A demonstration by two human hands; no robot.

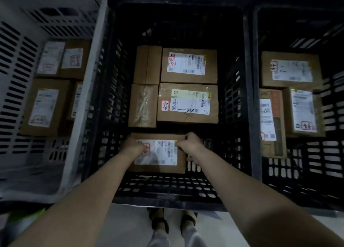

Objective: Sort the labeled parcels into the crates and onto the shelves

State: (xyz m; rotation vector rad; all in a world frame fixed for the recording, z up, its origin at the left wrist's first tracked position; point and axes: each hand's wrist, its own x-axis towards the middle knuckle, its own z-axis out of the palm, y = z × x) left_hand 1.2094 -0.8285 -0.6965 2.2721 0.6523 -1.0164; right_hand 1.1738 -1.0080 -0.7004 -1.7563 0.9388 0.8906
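A brown cardboard parcel [160,167] with a white shipping label lies low inside the middle black crate [248,98], near its front wall. My left hand [133,146] grips the parcel's left end and my right hand [190,144] grips its right end, fingers curled over the edges. Behind it, several labeled parcels fill the crate's back half, among them a box with a red-framed sticker [188,65] and a taped box [187,103].
A white slotted crate [87,90] on the left holds several labeled boxes [44,107]. A black crate [257,51] on the right holds three parcels [290,70]. Pale floor and my feet [173,222] show below the middle crate's front rim.
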